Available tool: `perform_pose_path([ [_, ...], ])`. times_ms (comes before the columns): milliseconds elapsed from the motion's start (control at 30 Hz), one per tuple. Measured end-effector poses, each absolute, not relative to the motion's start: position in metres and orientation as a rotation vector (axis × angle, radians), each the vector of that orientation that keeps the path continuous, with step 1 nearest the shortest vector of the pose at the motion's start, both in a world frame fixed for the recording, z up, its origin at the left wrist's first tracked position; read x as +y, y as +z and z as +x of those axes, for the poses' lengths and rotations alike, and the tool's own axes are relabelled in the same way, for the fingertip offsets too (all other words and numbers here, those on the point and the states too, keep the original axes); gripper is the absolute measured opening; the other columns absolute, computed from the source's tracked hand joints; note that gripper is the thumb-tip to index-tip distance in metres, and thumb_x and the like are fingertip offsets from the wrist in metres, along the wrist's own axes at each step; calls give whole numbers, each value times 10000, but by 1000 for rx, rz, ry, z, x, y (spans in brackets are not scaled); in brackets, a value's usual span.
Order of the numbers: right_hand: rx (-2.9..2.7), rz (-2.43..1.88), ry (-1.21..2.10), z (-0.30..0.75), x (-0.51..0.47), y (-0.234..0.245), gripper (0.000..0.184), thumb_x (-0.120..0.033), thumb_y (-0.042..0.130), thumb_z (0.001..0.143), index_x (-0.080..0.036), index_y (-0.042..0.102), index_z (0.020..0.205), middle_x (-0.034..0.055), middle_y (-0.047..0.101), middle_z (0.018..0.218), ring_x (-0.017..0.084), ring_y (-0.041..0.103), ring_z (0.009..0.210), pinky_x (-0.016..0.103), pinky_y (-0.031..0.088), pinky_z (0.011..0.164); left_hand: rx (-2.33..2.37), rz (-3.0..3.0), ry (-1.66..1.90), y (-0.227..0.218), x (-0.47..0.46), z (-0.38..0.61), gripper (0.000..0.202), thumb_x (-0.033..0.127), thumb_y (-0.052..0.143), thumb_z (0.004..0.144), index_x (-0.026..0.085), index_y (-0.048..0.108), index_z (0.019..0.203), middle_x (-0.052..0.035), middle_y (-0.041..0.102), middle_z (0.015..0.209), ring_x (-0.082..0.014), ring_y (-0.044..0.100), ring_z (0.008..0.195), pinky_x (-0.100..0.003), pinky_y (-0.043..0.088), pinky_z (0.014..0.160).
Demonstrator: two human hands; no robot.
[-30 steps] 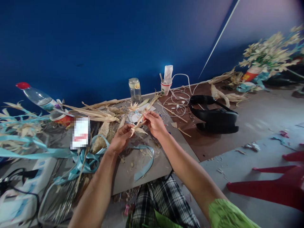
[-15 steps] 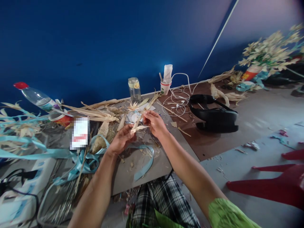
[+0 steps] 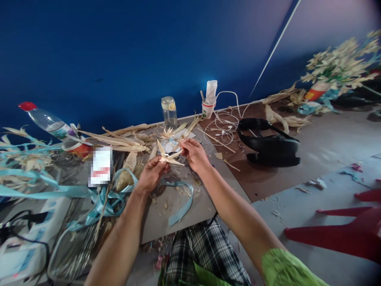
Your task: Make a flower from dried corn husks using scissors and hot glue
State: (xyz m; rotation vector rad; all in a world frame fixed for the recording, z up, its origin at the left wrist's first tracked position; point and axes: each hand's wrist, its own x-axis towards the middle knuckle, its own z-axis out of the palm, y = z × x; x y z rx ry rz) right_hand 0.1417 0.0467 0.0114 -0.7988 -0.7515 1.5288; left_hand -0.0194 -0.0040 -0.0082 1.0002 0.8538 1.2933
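Observation:
My left hand [image 3: 152, 174] and my right hand [image 3: 194, 154] both pinch a small star-shaped flower of dry corn husk [image 3: 168, 157], held a little above a grey board [image 3: 166, 214] on my lap. The left fingers grip the flower's base from below. My right thumb and forefinger hold one of its pointed petals at the right. Loose light-blue ribbon [image 3: 178, 202] curls on the board under my hands. More dry husks [image 3: 119, 141] lie piled just beyond the flower.
A glass jar [image 3: 169, 111] and a paper cup [image 3: 207, 109] stand by the blue wall. White cables [image 3: 222, 127] and a black bag [image 3: 269, 145] lie to the right. A tilted plastic bottle [image 3: 44, 119] sits left, red plastic furniture [image 3: 342, 234] at the lower right, and husk flowers in a pot [image 3: 336, 67] far right.
The husk flower has turned in my fingers, with a petal now pointing up to the left. Both hands stay in nearly the same place.

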Motion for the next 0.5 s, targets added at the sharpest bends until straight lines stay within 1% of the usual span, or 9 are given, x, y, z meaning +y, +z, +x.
perform_pose_path([
  [100, -794, -772, 1518, 140, 43, 14, 249, -336, 718, 608, -179, 525, 620, -61, 504, 536, 52, 403, 480, 203, 328, 498, 854, 1045, 1235, -10, -6, -19, 324, 421, 740, 697, 146, 574, 648, 26, 474, 570, -71, 415, 533, -231, 357, 540],
  [167, -848, -754, 1508, 138, 41, 14, 232, -323, 706, 627, -180, 524, 618, -57, 505, 541, 57, 407, 491, 210, 331, 519, 872, 1075, 1212, -12, -6, -20, 332, 451, 715, 717, 150, 583, 672, 27, 464, 573, -74, 407, 537, -233, 364, 551],
  [267, -957, -722, 1496, 137, 40, 12, 244, -331, 690, 670, -181, 511, 602, -53, 490, 540, 62, 403, 502, 218, 318, 535, 947, 1159, 1174, -17, -4, -25, 323, 468, 672, 754, 157, 595, 715, 9, 521, 630, -91, 449, 583, -242, 385, 591],
  [333, -996, -707, 1485, 137, 39, 10, 253, -346, 685, 691, -182, 512, 607, -53, 477, 538, 67, 397, 506, 224, 307, 540, 1011, 1272, 1139, -20, -2, -29, 333, 477, 635, 783, 155, 602, 708, -9, 554, 662, -105, 472, 613, -252, 390, 614],
  [500, -1040, -700, 1433, 139, 39, 10, 249, -362, 680, 712, -185, 524, 634, -49, 474, 551, 78, 384, 522, 239, 299, 554, 1121, 1500, 1086, -21, 2, -37, 361, 477, 567, 834, 153, 608, 681, -21, 543, 664, -112, 460, 627, -261, 370, 620],
])
